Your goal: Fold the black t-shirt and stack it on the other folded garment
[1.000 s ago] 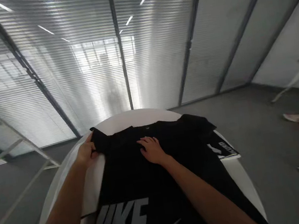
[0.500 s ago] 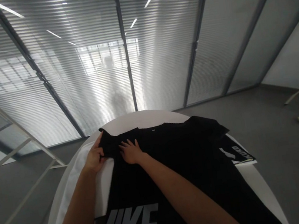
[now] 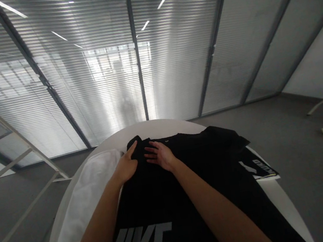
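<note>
Beyond both hands stands the wall of blinds [image 3: 102, 109], with a gap of floor [image 3: 305, 148] open to the right of them. The table [image 3: 162, 126] lies under the hands; its curved rim shows past the fingertips as a bare strip, wider straight ahead than at the right, where the rim runs close along the cloth. Left of the left forearm, the rack [image 3: 27, 145] stands off the rim.

The black shirt [image 3: 215, 177] is spread on the table beneath both hands and forearms, its top edge just beyond the fingers, its right sleeve well right of the right hand. White cloth [image 3: 91, 192] lies left of the left hand, reaching near the rim. A printed garment [image 3: 262, 167] shows from under the shirt, far right of the right hand.

The hands are apart but near each other. The left hand [image 3: 126, 167] points its index finger along the shirt's left shoulder; whether it grips cannot be told. The right hand [image 3: 162, 156] is open, fingers spread leftward, palm partly showing.
</note>
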The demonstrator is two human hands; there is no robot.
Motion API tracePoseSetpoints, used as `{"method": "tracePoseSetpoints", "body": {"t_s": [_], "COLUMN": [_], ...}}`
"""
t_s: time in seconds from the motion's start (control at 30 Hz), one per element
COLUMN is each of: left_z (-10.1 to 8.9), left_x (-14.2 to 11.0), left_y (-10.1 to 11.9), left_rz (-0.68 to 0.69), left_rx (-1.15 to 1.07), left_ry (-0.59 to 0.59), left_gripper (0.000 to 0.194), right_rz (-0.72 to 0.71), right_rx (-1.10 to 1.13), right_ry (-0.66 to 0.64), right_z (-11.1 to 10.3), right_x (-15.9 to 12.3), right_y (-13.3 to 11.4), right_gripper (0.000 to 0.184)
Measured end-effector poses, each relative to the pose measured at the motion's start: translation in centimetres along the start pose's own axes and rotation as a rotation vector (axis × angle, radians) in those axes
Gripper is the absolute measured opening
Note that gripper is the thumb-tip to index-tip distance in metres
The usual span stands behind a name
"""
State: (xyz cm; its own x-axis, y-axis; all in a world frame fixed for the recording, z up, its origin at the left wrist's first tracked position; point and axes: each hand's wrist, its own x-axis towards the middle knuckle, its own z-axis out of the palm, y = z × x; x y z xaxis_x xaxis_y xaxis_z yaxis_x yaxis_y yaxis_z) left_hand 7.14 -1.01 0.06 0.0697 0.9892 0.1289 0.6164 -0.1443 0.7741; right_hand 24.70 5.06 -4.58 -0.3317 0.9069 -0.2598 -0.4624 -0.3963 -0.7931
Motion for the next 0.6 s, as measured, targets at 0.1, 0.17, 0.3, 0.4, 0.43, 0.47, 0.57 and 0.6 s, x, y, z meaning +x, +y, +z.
{"method": "tracePoseSetpoints", "body": {"t_s": [0.1,0.17,0.3,0.4,0.43,0.47,0.57,0.6], "left_z": [3.0,4.4,4.6,4.0,3.8,3.6,3.2,3.0], "left_x": [-0.7,-1.5,-2.7,-3.3,-3.5,-3.7,-4.1,-4.1], "left_y": [0.6,0.6,0.3,0.4,0.5,0.6,0.9,1.0], "left_rz": [0.022,0.038,0.029,-0.031,-0.039,-0.034,0.009,0.019], "left_rx": [0.431,0.652,0.924,1.039,1.063,1.083,1.116,1.115], "left_ry": [-0.098,-0.162,-0.095,-0.047,-0.043,-0.039,-0.018,-0.017], "left_gripper": [0.083,0.083,0.081,0.075,0.072,0.07,0.057,0.052], "right_rz": [0.054,0.009,-0.18,-0.195,-0.185,-0.176,-0.169,-0.17], "right_rx": [0.054,0.019,-0.104,-0.142,-0.15,-0.159,-0.175,-0.181], "right_ry": [-0.045,-0.053,0.03,0.084,0.094,0.102,0.121,0.127], "right_z": [0.0,0.1,0.0,-0.1,-0.1,-0.2,-0.3,-0.3], "right_x": [0.3,0.7,1.2,1.5,1.5,1.6,1.7,1.7], "right_y": [0.6,1.1,1.9,2.0,1.9,1.9,1.6,1.5], "right_gripper": [0.046,0.054,0.069,0.049,0.044,0.041,0.035,0.034]}}
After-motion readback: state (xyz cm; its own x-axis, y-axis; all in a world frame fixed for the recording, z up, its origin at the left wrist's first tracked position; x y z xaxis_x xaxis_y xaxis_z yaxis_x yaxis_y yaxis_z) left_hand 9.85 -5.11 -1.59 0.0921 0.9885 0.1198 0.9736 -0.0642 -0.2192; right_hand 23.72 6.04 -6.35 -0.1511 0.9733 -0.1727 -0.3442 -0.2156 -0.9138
